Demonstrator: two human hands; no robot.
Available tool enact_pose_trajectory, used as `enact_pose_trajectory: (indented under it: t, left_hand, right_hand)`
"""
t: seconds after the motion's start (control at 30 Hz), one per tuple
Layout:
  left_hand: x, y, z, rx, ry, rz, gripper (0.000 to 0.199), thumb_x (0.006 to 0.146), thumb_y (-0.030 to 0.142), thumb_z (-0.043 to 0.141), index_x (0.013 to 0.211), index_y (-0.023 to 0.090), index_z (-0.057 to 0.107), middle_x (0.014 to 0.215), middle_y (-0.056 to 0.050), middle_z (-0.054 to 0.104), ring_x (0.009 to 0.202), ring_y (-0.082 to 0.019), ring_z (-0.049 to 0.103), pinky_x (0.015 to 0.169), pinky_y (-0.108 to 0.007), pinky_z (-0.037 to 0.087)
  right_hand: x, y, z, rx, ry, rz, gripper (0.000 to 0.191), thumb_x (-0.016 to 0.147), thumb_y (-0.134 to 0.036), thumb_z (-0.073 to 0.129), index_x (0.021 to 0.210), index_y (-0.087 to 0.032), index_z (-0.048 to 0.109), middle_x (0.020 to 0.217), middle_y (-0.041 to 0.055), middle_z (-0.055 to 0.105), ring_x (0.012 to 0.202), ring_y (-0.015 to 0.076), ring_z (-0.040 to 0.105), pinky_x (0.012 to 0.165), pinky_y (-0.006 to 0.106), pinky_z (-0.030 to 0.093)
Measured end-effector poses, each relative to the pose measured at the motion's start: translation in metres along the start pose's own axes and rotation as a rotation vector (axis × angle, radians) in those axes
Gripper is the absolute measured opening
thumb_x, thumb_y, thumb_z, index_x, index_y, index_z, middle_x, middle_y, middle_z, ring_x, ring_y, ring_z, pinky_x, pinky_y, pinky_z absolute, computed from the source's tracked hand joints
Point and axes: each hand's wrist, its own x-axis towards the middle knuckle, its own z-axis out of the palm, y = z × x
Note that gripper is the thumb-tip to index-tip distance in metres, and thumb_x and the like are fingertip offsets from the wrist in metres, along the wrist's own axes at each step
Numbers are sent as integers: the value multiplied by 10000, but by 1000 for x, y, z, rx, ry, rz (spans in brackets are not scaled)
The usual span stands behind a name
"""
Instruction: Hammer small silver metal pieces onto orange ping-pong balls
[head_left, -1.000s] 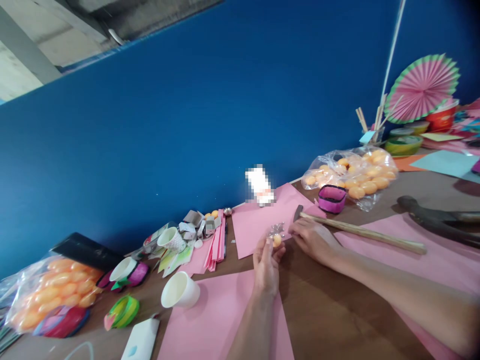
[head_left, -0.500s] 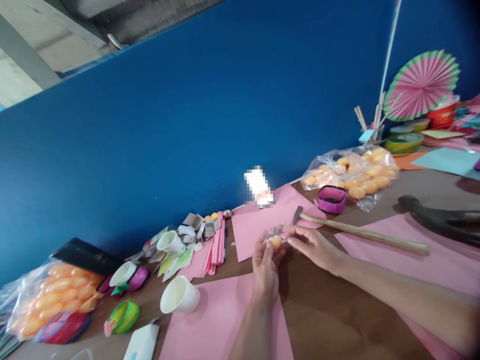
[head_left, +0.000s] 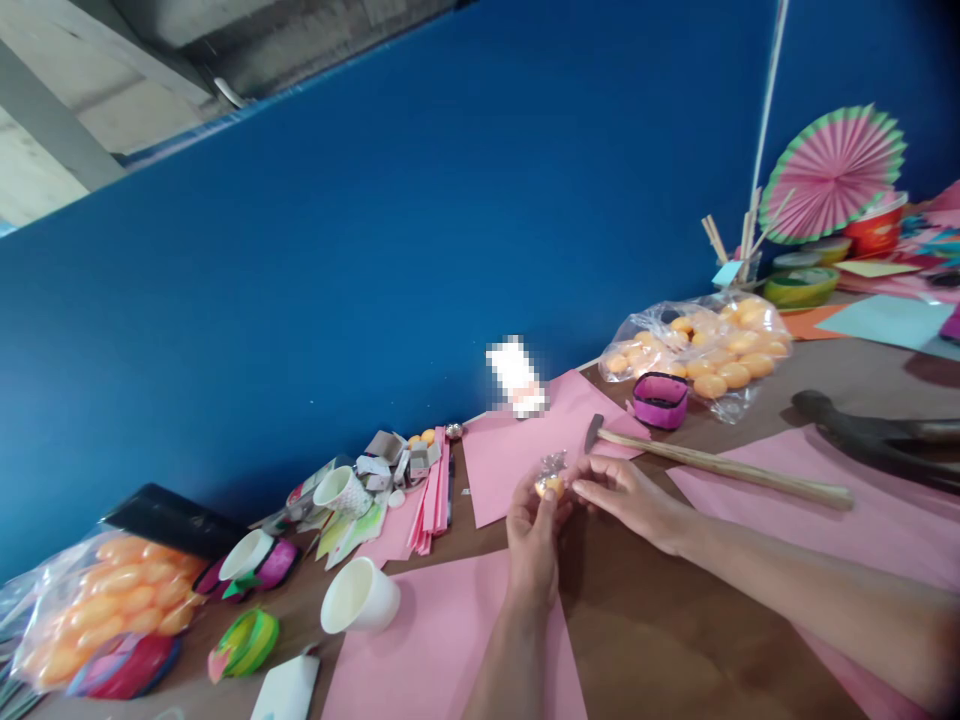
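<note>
Between the thumb and fingers of my left hand (head_left: 534, 530) is a small orange ball (head_left: 550, 487). A shiny, crinkled silver or clear wrapper (head_left: 554, 464) sticks up from the ball's top. My right hand (head_left: 626, 495) is beside it, fingers bent and thumb close to the fingertips, at the right edge of the ball and wrapper. Whether those fingertips pinch the wrapper or only touch it is too small to tell. Both hands are above the brown table, near the corner of a pink paper sheet (head_left: 514, 470).
Right of my hands lies a hammer (head_left: 720, 468), with a purple box (head_left: 660, 400) and a bag of orange balls (head_left: 720, 345) behind. On the left are a white cup (head_left: 360, 597), a green tape ring (head_left: 244, 643) and another bag (head_left: 105, 590). A blue wall (head_left: 375, 220) rises behind.
The ball has turned slightly in my left hand, and the shiny wrapper now shows over more of its top. Both hands stay nearly in place; the view has shifted a little.
</note>
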Motion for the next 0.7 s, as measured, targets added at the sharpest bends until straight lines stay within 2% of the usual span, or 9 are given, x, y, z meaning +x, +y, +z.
enact_pose_trajectory:
  t: [0.23, 0.4, 0.7]
  left_hand:
    - [0, 0, 1, 40, -8, 12, 392, 724, 309, 637, 1088, 191, 551, 980, -74, 654, 883, -177, 618, 786, -295, 471]
    - [0, 0, 2, 30, -22, 18, 378, 708, 318, 649, 1053, 184, 573, 986, -76, 652, 817, -172, 634, 781, -321, 478]
    - [0, -1, 0, 64, -7, 16, 395, 708, 330, 647, 1072, 192, 576, 970, -74, 656, 853, -174, 621, 783, -300, 475]
  right_hand:
    - [1, -2, 0, 34, 21, -7, 230, 784, -397, 540, 816, -170, 542, 730, -5, 553, 612, 103, 496, 573, 239, 406]
    - [0, -3, 0, 43, 18, 27, 267, 780, -429, 526, 818, -168, 566, 735, 8, 574, 645, 119, 522, 597, 250, 426]
    - [1, -9, 0, 76, 52, 25, 152, 767, -330, 546, 777, -179, 538, 682, -25, 531, 605, 100, 477, 571, 231, 389]
